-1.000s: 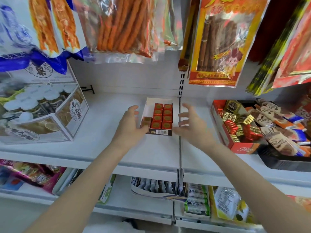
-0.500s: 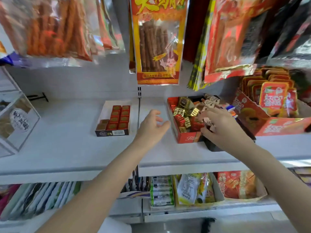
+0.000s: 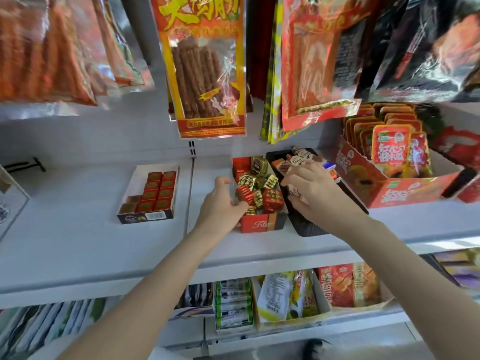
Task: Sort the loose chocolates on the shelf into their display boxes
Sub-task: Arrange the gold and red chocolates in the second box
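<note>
Chocolates (image 3: 255,189) in gold and red foil are heaped in the red display box (image 3: 262,224) mid-shelf. Left hand (image 3: 220,203) sits at that box's left wall, fingers loosely curled on the near corner, touching the pile; can't tell if it's actually pinching one. Right hand (image 3: 315,189) is down in the black tray (image 3: 309,226) just beside it, fingers bent over the wrapped bars (image 3: 298,159), grip hidden. Off to the left, well apart, a white box (image 3: 145,216) holds neat rows of red squares on the white shelf (image 3: 78,237).
</note>
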### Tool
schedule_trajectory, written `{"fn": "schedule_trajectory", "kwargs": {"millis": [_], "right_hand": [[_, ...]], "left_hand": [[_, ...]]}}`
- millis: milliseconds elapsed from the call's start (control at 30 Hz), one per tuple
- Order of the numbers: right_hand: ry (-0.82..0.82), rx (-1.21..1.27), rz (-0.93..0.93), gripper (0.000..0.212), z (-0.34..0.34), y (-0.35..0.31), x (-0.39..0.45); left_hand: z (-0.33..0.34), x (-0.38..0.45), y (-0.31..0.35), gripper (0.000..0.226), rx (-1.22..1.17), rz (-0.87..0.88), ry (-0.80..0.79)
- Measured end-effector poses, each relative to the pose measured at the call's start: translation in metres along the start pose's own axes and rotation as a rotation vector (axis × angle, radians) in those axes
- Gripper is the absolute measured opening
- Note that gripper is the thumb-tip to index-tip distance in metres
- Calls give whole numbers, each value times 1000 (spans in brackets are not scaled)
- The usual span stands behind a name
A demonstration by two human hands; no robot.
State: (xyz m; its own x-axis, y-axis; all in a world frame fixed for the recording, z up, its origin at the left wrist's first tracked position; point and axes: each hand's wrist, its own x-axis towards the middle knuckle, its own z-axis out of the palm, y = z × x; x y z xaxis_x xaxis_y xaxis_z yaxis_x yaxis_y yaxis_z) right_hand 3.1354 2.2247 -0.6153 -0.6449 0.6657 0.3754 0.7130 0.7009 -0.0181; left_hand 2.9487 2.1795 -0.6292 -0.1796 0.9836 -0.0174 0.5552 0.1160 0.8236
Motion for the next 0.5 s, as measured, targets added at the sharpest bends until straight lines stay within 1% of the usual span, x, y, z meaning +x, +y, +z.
{"fn": "schedule_trajectory", "kwargs": {"millis": [67, 133, 200, 267, 367, 433, 500], "right_hand": [[-9, -29, -28, 22, -1, -5, 0], [-56, -31, -63, 25, -5, -14, 2], [-125, 78, -79, 32, -10, -30, 7], [-208, 275, -5, 39, -15, -47, 12], [-303, 382, -12, 43, -12, -68, 20], [-355, 400, -14, 47, -9, -79, 29], [-452, 351, -16, 52, -3, -88, 37]], "left_hand": [[-10, -10, -4, 50, 47, 16, 8], [-20, -22, -9, 48, 79, 36, 16], [-33, -34, -15, 49, 126, 60, 32], [-44, -44, -22, 49, 151, 67, 43], [-59, -57, -33, 46, 175, 66, 64], [-64, -62, -38, 43, 144, 43, 56], [-66, -65, -40, 40, 103, 27, 52]]}}
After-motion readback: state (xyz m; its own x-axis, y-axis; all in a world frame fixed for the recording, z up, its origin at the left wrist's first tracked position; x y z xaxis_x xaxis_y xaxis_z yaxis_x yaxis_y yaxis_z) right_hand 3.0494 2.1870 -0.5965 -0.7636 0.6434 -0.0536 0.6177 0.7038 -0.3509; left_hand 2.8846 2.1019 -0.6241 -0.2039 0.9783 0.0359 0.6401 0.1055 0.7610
